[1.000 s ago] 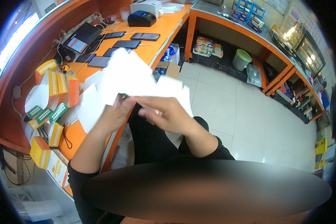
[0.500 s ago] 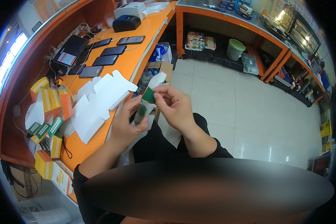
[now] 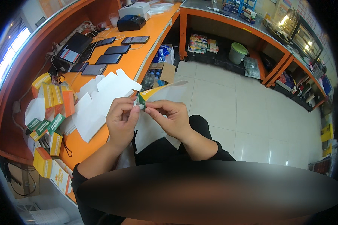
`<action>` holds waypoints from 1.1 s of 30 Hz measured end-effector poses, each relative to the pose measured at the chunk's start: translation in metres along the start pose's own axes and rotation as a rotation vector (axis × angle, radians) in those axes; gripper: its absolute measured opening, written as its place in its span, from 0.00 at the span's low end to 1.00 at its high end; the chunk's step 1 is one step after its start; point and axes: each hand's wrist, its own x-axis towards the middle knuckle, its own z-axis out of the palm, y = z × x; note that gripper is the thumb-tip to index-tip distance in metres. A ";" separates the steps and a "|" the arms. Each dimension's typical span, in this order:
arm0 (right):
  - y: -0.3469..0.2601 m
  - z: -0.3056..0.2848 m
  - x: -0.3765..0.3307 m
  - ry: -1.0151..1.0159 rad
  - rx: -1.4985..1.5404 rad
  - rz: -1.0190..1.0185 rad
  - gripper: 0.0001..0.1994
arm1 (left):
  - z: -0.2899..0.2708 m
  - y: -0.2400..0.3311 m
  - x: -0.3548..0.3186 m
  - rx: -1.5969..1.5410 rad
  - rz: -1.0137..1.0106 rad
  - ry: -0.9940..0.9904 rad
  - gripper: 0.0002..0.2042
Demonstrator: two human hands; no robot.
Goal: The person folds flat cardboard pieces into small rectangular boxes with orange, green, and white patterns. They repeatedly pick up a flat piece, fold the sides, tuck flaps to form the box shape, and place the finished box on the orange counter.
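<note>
My left hand and my right hand meet in front of me, over my lap. Between them they pinch a partly folded cardboard carton with green, yellow and white sides. The fingertips of both press at its green end, and a long flap sticks out to the right. Left of my hands, white unfolded carton blanks lie stacked on the orange counter. Farther left sits a pile of yellow, orange and green folded cartons.
Several phones lie on the counter beyond the blanks, with charging cables around them. A black device and a white printer-like box stand behind. Below the counter edge is an open cardboard box. A lidded bucket stands under the far table.
Both hands have drawn closer together on the carton. The carton has turned, so its yellow side and long white flap now show to the right.
</note>
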 end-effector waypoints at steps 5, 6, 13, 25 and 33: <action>0.004 0.000 -0.003 -0.022 0.196 0.077 0.08 | -0.006 0.005 0.003 0.093 0.090 -0.121 0.02; 0.004 0.000 -0.003 -0.023 0.211 0.052 0.09 | -0.008 0.006 0.004 0.184 0.111 -0.176 0.02; -0.002 -0.001 -0.003 -0.086 0.294 0.116 0.18 | -0.008 0.009 0.005 -0.115 0.032 -0.184 0.17; -0.007 0.003 0.003 -0.152 -0.306 -0.257 0.20 | -0.008 0.004 0.000 0.026 -0.008 -0.140 0.20; -0.018 -0.033 0.023 0.321 -0.460 0.147 0.08 | -0.016 0.004 0.011 0.195 0.051 -0.007 0.14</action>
